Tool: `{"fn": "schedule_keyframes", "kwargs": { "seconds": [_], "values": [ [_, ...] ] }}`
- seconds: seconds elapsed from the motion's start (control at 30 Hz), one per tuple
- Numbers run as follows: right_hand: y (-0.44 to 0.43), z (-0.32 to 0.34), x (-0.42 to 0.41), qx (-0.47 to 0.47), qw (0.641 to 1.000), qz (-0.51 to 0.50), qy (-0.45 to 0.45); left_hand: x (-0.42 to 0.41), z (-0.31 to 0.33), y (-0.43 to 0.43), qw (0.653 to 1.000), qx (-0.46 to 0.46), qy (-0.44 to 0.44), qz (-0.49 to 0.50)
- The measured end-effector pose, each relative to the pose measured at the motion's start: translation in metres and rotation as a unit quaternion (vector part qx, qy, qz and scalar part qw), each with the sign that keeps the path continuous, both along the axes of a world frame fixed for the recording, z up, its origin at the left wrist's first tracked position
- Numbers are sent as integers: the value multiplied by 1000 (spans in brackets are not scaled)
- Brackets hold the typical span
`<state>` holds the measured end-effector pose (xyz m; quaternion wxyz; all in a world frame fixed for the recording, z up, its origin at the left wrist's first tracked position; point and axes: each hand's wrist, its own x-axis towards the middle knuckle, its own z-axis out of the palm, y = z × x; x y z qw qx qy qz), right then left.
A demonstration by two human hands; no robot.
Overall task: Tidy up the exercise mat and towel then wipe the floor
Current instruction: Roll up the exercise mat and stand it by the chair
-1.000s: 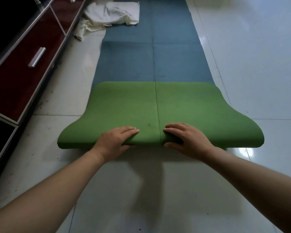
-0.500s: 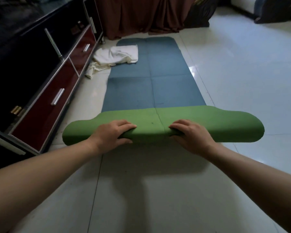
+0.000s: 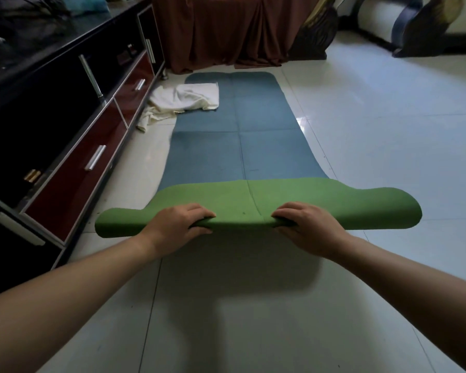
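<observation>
Exercise mat (image 3: pixel 240 135) lies lengthwise on the tiled floor (image 3: pixel 388 146), blue face up, its near end turned over green. Left hand (image 3: pixel 174 227) and right hand (image 3: pixel 311 228) each grip that rolled edge, fingers curled over. White towel (image 3: pixel 184 99) crumpled at the mat's far-left corner, beside the cabinet (image 3: pixel 73 168).

Left hand (image 3: pixel 176 224) and right hand (image 3: pixel 310 227) grip the mat (image 3: pixel 237 201), arms outstretched.

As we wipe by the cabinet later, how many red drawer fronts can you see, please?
2. One red drawer front is beside the mat's rolled green end; the other red drawer front is beside the towel. More may be hidden.
</observation>
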<state>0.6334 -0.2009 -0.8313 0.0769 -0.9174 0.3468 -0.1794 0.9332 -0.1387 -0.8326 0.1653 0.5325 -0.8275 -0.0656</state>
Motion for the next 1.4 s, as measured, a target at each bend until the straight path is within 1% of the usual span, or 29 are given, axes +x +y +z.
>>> {"fn": "schedule_keyframes", "kwargs": {
  "seconds": [0.2, 0.37, 0.53, 0.6, 0.67, 0.8, 0.9, 1.0, 1.1, 1.23, 1.4],
  "values": [
    [15, 19, -6, 28, 1000, 1, -11, -6, 16, 20, 999, 14, 21, 20],
    [34, 33, -14, 59, 998, 25, 4, -12, 31, 47, 998, 50, 38, 29],
    [64, 42, -24, 108, 991, 74, 23, -17, 30, 92, 993, 95, 68, 0],
    [68, 38, -22, 107, 990, 81, 31, -14, 27, 100, 992, 103, 74, -5],
    [64, 35, -16, 93, 992, 78, 34, -9, 27, 95, 992, 100, 71, -4],
    [48, 35, -3, 51, 997, 39, 47, 2, 26, 70, 994, 88, 59, 34],
    [31, 36, 4, 43, 998, -2, 47, 8, 25, 55, 995, 75, 40, 58],
    [20, 31, 11, 33, 996, -46, 64, 10, 17, 49, 994, 57, 14, 88],
    [14, 20, 17, 31, 994, -74, 76, 15, 4, 45, 992, 63, -10, 112],
    [9, 8, 25, 59, 992, -72, 89, 23, -8, 43, 985, 98, -56, 132],
    [2, 6, 28, 71, 992, -49, 88, 25, -14, 40, 984, 95, -52, 139]
  ]
}}
